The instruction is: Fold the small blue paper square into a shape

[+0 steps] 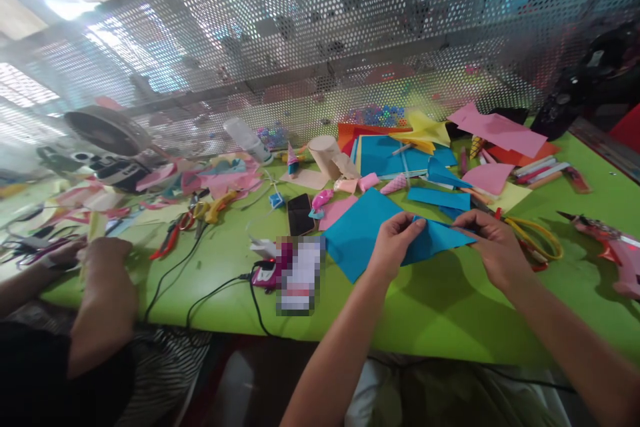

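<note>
A blue paper sheet (pixel 360 230) lies on the green table (pixel 450 307), its right part folded up into a flap. My left hand (pixel 395 243) pinches the flap's left edge. On the flap's right tip my right hand (pixel 493 243) has its fingers closed. Both hands hold the paper just above the tabletop.
Yellow-handled scissors (pixel 535 237) lie right of my right hand, a pink glue gun (pixel 613 250) further right. A black phone (pixel 300 213), coloured paper sheets (pixel 400 153), a tape roll (pixel 325 153) and cables (pixel 210 287) lie around. Another person's hands (pixel 100 267) work at left.
</note>
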Demonstrator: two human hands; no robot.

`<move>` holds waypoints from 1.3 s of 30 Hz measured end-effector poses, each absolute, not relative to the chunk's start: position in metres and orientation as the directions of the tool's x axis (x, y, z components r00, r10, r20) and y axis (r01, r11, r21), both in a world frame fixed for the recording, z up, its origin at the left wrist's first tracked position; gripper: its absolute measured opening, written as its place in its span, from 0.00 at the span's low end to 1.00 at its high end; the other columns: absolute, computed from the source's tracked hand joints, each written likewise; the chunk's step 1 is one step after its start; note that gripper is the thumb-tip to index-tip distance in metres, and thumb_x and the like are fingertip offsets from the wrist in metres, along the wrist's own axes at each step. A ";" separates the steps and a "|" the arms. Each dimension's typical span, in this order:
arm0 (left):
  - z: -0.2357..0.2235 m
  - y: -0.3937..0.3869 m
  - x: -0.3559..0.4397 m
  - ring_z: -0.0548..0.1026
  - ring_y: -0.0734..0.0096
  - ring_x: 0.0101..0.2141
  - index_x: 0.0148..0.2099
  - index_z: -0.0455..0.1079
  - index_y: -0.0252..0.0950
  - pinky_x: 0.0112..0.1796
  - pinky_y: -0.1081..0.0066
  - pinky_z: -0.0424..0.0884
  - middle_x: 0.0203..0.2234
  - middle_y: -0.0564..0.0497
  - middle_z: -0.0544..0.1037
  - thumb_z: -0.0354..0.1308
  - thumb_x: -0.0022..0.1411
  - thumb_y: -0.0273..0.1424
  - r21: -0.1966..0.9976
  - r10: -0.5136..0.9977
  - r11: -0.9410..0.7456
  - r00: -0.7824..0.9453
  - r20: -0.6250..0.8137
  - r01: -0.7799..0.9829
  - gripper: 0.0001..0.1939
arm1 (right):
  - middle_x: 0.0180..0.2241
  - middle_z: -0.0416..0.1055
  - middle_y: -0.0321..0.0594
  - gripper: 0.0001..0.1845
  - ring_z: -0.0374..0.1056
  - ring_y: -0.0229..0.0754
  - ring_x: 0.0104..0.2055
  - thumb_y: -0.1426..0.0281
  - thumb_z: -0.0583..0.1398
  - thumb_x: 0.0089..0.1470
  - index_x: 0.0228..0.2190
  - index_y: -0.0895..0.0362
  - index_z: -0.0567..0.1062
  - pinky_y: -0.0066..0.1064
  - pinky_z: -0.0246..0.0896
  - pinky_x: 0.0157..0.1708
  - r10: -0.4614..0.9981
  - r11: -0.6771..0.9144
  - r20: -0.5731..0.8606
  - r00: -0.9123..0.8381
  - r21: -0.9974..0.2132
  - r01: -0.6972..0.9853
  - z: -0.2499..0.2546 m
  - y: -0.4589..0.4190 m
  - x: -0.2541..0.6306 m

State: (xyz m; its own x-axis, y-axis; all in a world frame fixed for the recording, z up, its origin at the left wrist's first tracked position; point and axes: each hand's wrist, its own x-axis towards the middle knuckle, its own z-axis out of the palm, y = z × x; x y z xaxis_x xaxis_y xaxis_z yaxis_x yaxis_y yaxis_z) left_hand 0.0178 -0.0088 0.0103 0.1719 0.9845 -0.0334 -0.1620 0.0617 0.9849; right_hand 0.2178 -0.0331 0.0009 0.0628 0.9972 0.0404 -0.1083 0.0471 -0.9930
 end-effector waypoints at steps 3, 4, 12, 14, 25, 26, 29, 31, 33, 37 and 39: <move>0.012 -0.010 0.018 0.61 0.77 0.28 0.33 0.71 0.35 0.31 0.73 0.56 0.24 0.57 0.66 0.72 0.55 0.51 0.988 0.986 0.053 0.162 -0.029 -0.143 0.24 | 0.27 0.74 0.34 0.11 0.66 0.41 0.29 0.59 0.74 0.48 0.30 0.51 0.81 0.33 0.61 0.30 0.999 0.032 0.031 0.025 -0.997 -0.069 0.004 -0.034 0.216; 0.012 -0.010 0.018 0.61 0.76 0.28 0.33 0.71 0.35 0.31 0.73 0.56 0.24 0.57 0.66 0.71 0.56 0.51 0.991 0.987 0.042 0.161 -0.022 -0.126 0.24 | 0.28 0.75 0.35 0.11 0.68 0.41 0.30 0.59 0.73 0.49 0.30 0.51 0.81 0.34 0.62 0.31 0.999 0.043 0.042 0.012 -0.998 -0.042 0.005 -0.035 0.216; 0.010 -0.013 0.019 0.64 0.73 0.31 0.33 0.73 0.35 0.33 0.71 0.58 0.26 0.55 0.69 0.65 0.63 0.43 0.980 0.952 -0.160 0.281 0.123 0.115 0.16 | 0.33 0.81 0.39 0.11 0.74 0.47 0.36 0.57 0.68 0.55 0.33 0.51 0.83 0.39 0.67 0.39 0.989 0.147 0.142 -0.040 -0.958 0.247 0.010 -0.038 0.215; 0.009 -0.013 0.019 0.64 0.73 0.31 0.33 0.73 0.35 0.33 0.71 0.58 0.27 0.55 0.69 0.65 0.64 0.43 0.977 0.946 -0.168 0.300 0.122 0.132 0.16 | 0.31 0.80 0.39 0.13 0.73 0.46 0.34 0.55 0.68 0.55 0.31 0.51 0.82 0.37 0.66 0.36 0.992 0.125 0.116 -0.049 -0.956 0.266 0.012 -0.038 0.215; 0.014 -0.005 0.007 0.59 0.75 0.27 0.31 0.70 0.36 0.30 0.72 0.55 0.23 0.57 0.64 0.67 0.62 0.44 0.993 0.990 -0.112 0.094 0.109 0.035 0.17 | 0.27 0.74 0.36 0.20 0.66 0.41 0.30 0.49 0.71 0.52 0.30 0.53 0.81 0.34 0.63 0.32 0.999 0.050 0.049 -0.011 -0.985 0.164 0.003 -0.030 0.227; 0.014 -0.005 0.006 0.59 0.75 0.27 0.31 0.70 0.36 0.30 0.72 0.55 0.23 0.57 0.63 0.66 0.62 0.43 0.992 0.990 -0.119 0.086 0.115 0.041 0.17 | 0.28 0.74 0.36 0.19 0.67 0.41 0.31 0.49 0.71 0.53 0.30 0.52 0.81 0.34 0.64 0.34 0.999 0.050 0.047 -0.021 -0.987 0.150 0.003 -0.029 0.228; 0.014 -0.005 0.006 0.59 0.75 0.27 0.30 0.71 0.36 0.29 0.72 0.55 0.22 0.57 0.63 0.65 0.63 0.41 0.985 0.987 -0.150 0.080 0.143 0.088 0.16 | 0.35 0.78 0.38 0.19 0.72 0.45 0.39 0.49 0.66 0.60 0.35 0.51 0.83 0.36 0.66 0.42 0.997 0.057 0.049 -0.066 -0.991 0.118 0.006 -0.031 0.230; 0.013 -0.006 0.007 0.61 0.74 0.27 0.31 0.72 0.36 0.30 0.72 0.56 0.23 0.56 0.66 0.65 0.64 0.40 0.975 0.982 -0.177 0.098 0.165 0.131 0.15 | 0.39 0.80 0.40 0.21 0.73 0.48 0.45 0.47 0.63 0.62 0.39 0.50 0.84 0.38 0.67 0.46 0.994 0.054 0.041 -0.097 -0.989 0.134 0.010 -0.033 0.228; 0.012 -0.007 0.008 0.63 0.74 0.28 0.32 0.73 0.36 0.31 0.72 0.58 0.24 0.55 0.69 0.64 0.65 0.41 0.964 0.975 -0.205 0.124 0.185 0.169 0.14 | 0.39 0.81 0.41 0.23 0.74 0.49 0.44 0.45 0.66 0.59 0.40 0.51 0.84 0.39 0.68 0.45 0.994 0.045 0.026 -0.103 -0.982 0.185 0.013 -0.035 0.224; 0.010 -0.008 0.010 0.65 0.73 0.29 0.33 0.73 0.36 0.31 0.72 0.59 0.25 0.55 0.70 0.64 0.66 0.42 0.956 0.969 -0.217 0.159 0.187 0.195 0.15 | 0.33 0.80 0.40 0.26 0.73 0.48 0.36 0.44 0.73 0.47 0.35 0.52 0.84 0.38 0.67 0.38 0.998 0.048 0.039 -0.039 -0.959 0.278 0.013 -0.035 0.218; 0.009 -0.008 0.010 0.64 0.73 0.28 0.33 0.73 0.36 0.30 0.72 0.58 0.24 0.55 0.69 0.64 0.65 0.44 0.963 0.971 -0.195 0.175 0.163 0.187 0.16 | 0.31 0.80 0.40 0.27 0.73 0.47 0.35 0.42 0.71 0.47 0.32 0.53 0.84 0.38 0.66 0.37 0.998 0.059 0.054 -0.028 -0.950 0.306 0.013 -0.034 0.217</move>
